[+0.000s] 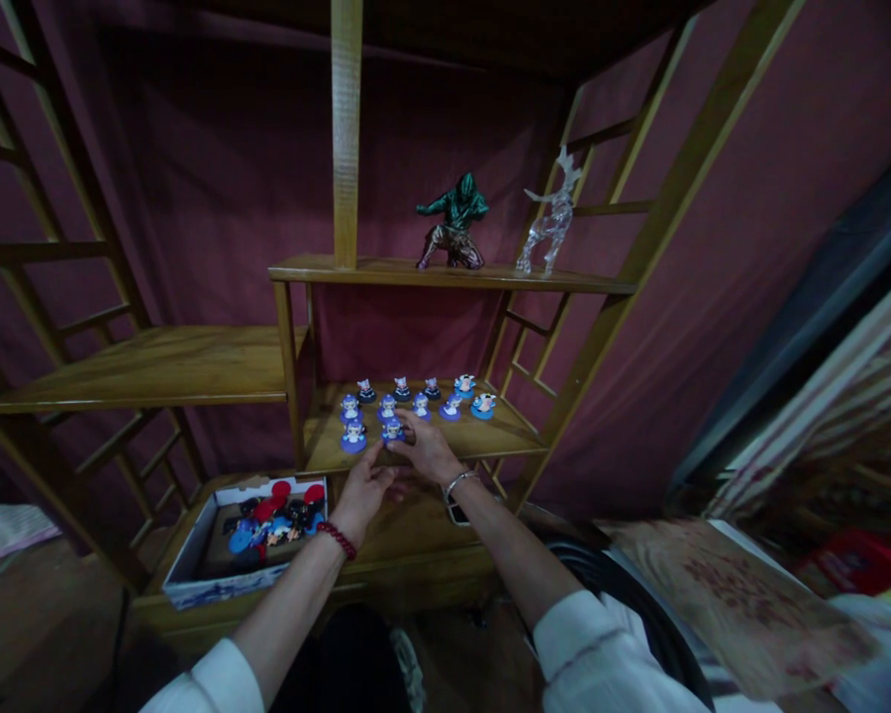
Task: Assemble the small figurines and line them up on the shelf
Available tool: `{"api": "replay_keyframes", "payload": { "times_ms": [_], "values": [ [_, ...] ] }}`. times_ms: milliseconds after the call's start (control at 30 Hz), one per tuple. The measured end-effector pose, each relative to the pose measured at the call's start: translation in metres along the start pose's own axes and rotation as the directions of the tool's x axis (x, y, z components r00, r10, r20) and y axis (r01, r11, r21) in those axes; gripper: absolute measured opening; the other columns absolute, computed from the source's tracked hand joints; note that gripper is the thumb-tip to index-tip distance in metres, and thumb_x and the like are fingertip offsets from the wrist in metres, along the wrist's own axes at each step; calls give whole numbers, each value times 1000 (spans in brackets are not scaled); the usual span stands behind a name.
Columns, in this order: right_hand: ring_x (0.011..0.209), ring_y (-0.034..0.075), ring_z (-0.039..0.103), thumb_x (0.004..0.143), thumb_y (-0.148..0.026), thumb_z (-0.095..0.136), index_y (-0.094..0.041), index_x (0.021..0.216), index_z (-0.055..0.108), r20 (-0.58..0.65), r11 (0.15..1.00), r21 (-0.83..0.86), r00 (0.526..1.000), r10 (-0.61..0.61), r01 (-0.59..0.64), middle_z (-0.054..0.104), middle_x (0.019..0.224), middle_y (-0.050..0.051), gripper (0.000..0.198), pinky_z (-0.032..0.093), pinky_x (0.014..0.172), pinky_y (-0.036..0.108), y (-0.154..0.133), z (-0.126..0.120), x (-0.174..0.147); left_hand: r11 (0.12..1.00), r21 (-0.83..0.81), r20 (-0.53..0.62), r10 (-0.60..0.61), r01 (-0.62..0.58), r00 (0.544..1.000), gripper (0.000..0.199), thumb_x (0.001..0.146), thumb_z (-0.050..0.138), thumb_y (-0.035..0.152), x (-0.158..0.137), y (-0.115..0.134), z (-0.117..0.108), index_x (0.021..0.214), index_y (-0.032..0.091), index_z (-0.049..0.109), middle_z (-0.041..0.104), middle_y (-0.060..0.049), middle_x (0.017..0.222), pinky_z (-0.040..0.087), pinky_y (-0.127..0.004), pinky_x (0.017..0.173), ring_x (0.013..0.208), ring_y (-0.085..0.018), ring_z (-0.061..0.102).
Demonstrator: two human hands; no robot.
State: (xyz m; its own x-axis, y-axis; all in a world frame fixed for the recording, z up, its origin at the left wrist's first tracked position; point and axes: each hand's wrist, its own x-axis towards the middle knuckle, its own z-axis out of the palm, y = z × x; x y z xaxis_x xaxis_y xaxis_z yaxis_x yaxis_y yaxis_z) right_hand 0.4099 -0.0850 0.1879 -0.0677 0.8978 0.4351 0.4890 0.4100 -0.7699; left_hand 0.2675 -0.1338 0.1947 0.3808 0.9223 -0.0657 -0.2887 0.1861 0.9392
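Small figurines in purple, blue and white stand in rows on the lower shelf [520,433]. In the front row, a purple figurine [392,430] on a round base is between the thumb and fingers of my right hand [429,451]. My left hand [363,492] is just below it, fingers apart, with a fingertip near the base; whether it touches cannot be made out. Left of the held piece stands another purple figurine [353,436]. Behind are more purple figurines [420,404], dark-based ones [402,388] and blue-based ones [482,406].
An open cardboard box [193,545] with several red, blue and black figurines sits at lower left. On the shelf above are a green crouching statue [456,220] and a clear deer figure [550,218]. A wooden post [291,371] borders the compartment's left side.
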Motion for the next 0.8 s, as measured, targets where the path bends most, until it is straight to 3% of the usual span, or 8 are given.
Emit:
{"api": "replay_keyframes", "payload": {
  "times_ms": [200, 333, 533, 800],
  "values": [
    [90, 16, 57, 66, -21, 63, -21, 112, 49, 61, 999, -40, 998, -2, 4, 58, 102, 5, 49, 46, 83, 33, 2, -4, 1, 999, 52, -9, -1, 1, 1000, 64, 76, 44, 7, 3, -4, 0, 134, 14, 18, 66, -8, 82, 44, -22, 55, 58, -10, 59],
    [90, 16, 57, 65, -27, 65, -23, 112, 51, 36, 997, -65, 999, -34, 36, 57, 105, 5, 49, 45, 85, 33, 4, -6, -1, 977, 201, -32, 81, -73, 996, 62, 76, 44, 11, 5, -15, -4, 133, 16, 20, 65, -5, 80, 44, -21, 53, 56, -9, 57],
    [94, 15, 56, 69, -31, 61, -22, 112, 52, 26, 1000, 19, 999, -24, 24, 56, 109, 4, 45, 45, 86, 32, 6, -6, 0, 817, 526, 42, 252, -235, 967, 60, 76, 42, 17, 10, -31, -13, 133, 21, 24, 62, -1, 77, 43, -22, 56, 59, -11, 56],
    [94, 16, 57, 72, -25, 56, -21, 104, 57, 1, 997, 65, 999, -43, 43, 60, 103, 3, 32, 45, 87, 32, 12, -3, 3, 667, 705, 96, 248, -242, 964, 65, 73, 40, 12, 6, -22, -9, 134, 17, 21, 59, 1, 64, 40, -23, 64, 61, -13, 53]
  ]
}}
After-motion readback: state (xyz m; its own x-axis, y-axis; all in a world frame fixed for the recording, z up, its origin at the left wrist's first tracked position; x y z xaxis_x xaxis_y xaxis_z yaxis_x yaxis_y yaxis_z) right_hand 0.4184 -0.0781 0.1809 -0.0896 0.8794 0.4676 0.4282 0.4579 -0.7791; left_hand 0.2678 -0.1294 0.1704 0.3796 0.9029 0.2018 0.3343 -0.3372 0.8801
